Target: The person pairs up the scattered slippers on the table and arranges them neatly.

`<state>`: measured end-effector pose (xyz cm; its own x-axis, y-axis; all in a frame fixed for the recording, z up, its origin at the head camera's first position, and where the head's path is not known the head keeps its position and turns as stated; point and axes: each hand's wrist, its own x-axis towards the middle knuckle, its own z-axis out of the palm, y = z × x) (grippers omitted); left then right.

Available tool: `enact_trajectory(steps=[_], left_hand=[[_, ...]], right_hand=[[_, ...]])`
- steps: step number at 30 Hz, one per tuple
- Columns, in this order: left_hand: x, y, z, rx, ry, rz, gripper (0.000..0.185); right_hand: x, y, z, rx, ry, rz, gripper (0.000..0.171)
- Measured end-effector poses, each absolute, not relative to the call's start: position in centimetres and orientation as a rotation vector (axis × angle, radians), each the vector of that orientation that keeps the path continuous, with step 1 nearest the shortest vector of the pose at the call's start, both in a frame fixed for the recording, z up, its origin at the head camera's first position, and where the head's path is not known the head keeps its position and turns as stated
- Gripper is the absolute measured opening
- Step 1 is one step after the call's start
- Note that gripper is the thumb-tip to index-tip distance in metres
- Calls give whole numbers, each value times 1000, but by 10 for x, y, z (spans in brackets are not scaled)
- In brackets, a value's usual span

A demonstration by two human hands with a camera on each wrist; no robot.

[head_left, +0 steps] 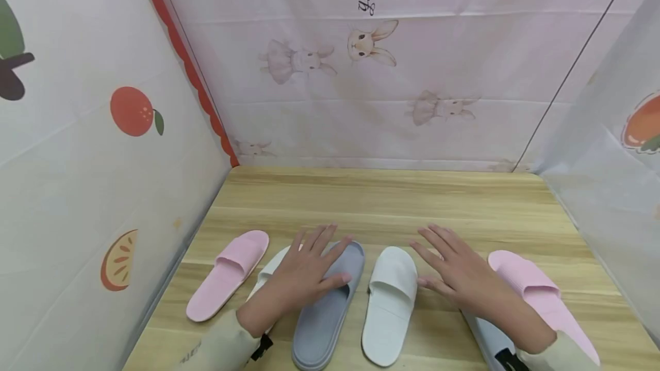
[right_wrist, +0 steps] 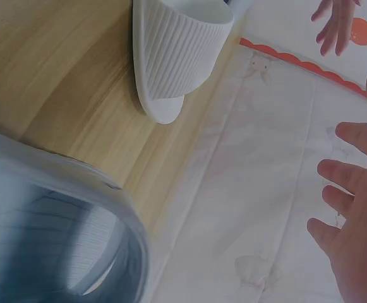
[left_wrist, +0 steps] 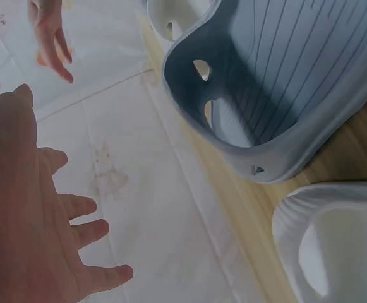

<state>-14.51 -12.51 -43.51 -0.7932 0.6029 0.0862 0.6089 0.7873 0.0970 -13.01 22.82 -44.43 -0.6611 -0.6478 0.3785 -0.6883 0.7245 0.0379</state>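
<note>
My left hand (head_left: 304,276) hovers with spread fingers over a grey slipper (head_left: 322,325) and a white slipper (head_left: 270,265) that it partly hides. Another white slipper (head_left: 390,308) lies between the two hands. My right hand (head_left: 466,276), fingers likewise spread, hangs above a grey-blue slipper (head_left: 490,336), mostly covered by the wrist. Beside that arm lies a pink slipper (head_left: 546,296). Its pink match (head_left: 229,276) is at the far left. In the left wrist view the left palm (left_wrist: 31,214) holds nothing; the right wrist view shows the right hand (right_wrist: 360,189) holding nothing too.
The slippers lie in a row on a wooden table (head_left: 381,193). A printed cloth (head_left: 309,125) with rabbits stands behind it. Fruit-printed cloth walls (head_left: 67,188) close off the left and right sides.
</note>
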Motion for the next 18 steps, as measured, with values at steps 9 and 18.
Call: enact_trajectory(steps=[9, 18], left_hand=[[-141, -126, -453, -957, -2938, -311, 73], [-133, -128, -469, -896, -2947, -480, 73]], right_hand=[[-122, 238, -455, 920, -2616, 224, 65], [-116, 250, -465, 811, -2678, 288, 64]])
